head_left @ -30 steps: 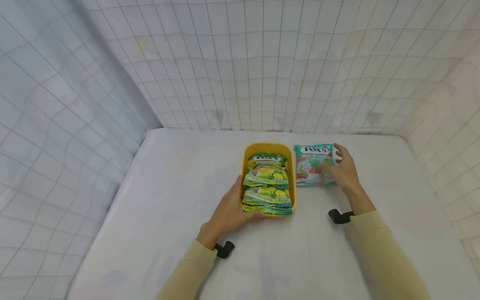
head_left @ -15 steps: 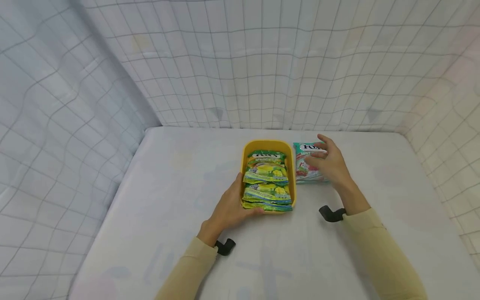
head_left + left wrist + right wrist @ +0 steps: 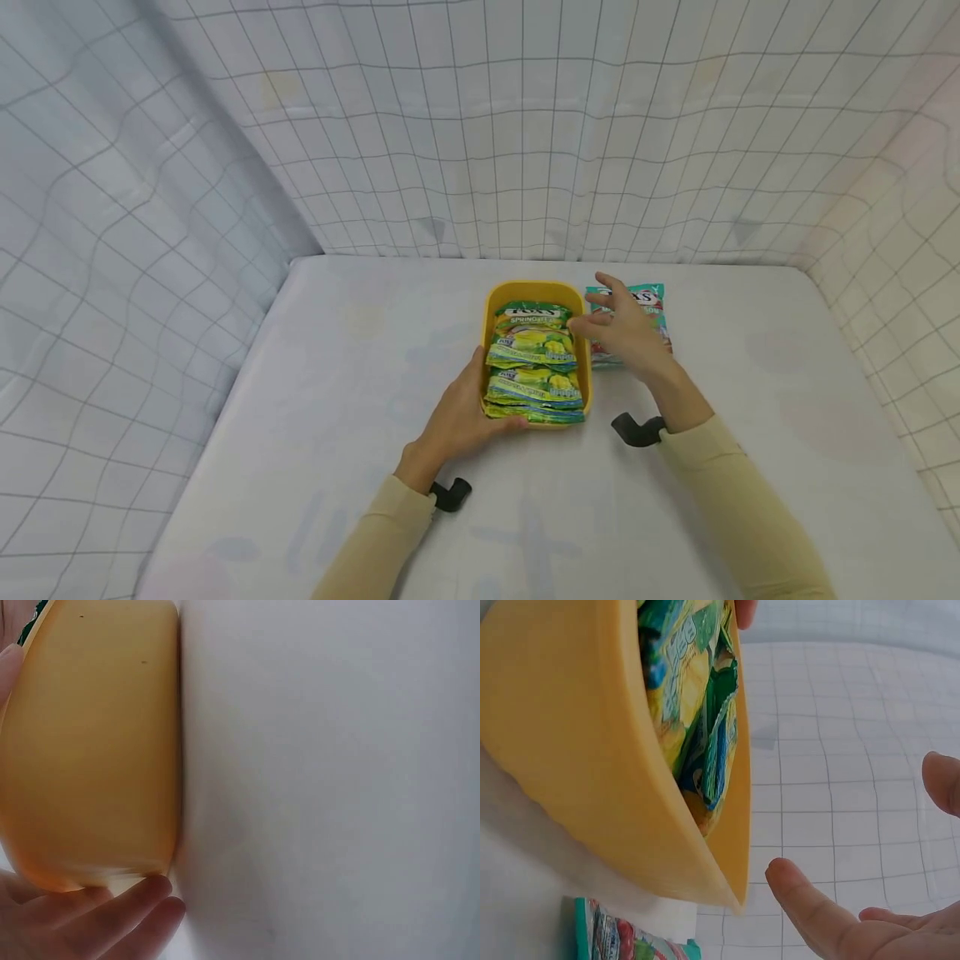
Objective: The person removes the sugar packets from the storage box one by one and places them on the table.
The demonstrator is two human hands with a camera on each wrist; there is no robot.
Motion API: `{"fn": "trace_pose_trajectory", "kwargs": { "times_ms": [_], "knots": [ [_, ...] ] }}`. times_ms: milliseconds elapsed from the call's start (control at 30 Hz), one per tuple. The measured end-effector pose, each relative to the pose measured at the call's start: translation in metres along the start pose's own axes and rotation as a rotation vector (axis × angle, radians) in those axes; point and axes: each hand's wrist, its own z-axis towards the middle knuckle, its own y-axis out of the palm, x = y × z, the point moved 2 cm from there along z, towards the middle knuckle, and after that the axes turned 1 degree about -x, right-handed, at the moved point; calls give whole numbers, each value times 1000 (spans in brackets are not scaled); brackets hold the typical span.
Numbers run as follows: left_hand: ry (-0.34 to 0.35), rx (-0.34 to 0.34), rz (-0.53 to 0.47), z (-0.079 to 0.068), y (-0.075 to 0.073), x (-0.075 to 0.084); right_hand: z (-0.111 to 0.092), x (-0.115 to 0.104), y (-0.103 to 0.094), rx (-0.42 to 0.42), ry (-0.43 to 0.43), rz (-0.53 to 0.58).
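Note:
A yellow plastic basket (image 3: 536, 292) is filled with several green and yellow candy bags (image 3: 532, 343) marked FOX'S. My left hand (image 3: 456, 423) holds the basket at its near-left corner, thumb along the near rim and fingers against the left side. In the left wrist view, fingers (image 3: 112, 919) touch the wall of the basket (image 3: 97, 750). Beside the basket, on its right, lies a teal and red FOX'S candy bag (image 3: 656, 302). My right hand (image 3: 628, 335) is over this bag, partly covering it, fingers spread and holding nothing. Its thumb overlaps the basket's right rim in the head view.
The basket and the teal bag stand toward the back of a white-covered table (image 3: 360, 350). White sheeting with a grid pattern (image 3: 517, 142) hangs behind the table and on both sides. A dark wrist-worn camera (image 3: 637, 430) sits on the right wrist, another on the left.
My right hand has moved left from the right edge of the teal candy bag to the basket's right rim, spreading its fingers. The bag and the left hand stay where they were.

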Motion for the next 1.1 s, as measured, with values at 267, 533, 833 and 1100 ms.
{"fn": "trace_pose_trajectory", "kwargs": {
  "times_ms": [267,533,833,1100],
  "knots": [
    [15,2,-9,1,-1,0,9,-2,24,-61,67,-49],
    [1,-9,1,1,0,0,14,7,39,-74,42,-72],
    [14,0,5,1,-1,0,20,14,43,-71,75,-67],
    [52,9,-15,1,0,0,18,12,47,-23,130,-92]
  ]
}}
